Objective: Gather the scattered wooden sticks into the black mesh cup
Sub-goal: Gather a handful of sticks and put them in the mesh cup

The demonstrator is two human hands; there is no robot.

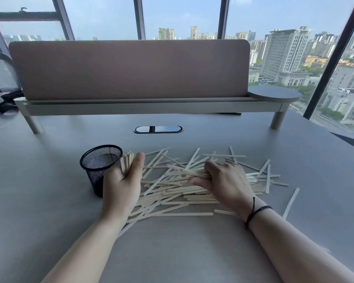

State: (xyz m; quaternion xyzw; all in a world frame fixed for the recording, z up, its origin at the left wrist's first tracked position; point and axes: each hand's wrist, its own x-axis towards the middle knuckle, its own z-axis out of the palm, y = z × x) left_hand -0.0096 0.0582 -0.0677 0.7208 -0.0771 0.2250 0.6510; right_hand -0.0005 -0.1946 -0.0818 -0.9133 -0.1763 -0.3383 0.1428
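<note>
A black mesh cup [99, 160] stands upright on the grey desk, left of centre, and looks empty. Pale wooden sticks [172, 193] lie scattered in a wide pile to its right. My left hand [124, 184] grips a small bundle of sticks [127, 161] upright, right beside the cup's rim. My right hand [225, 180] is in the pile, fingers curled round several sticks [184, 171] that jut out to the left. A single stick [291, 202] lies apart at the far right.
A raised shelf with a brown divider panel [131, 68] runs across the back of the desk [192, 252]. An oval cable port [157, 129] sits in front of it. A round grey disc [274, 93] rests on the shelf's right end. Windows lie behind.
</note>
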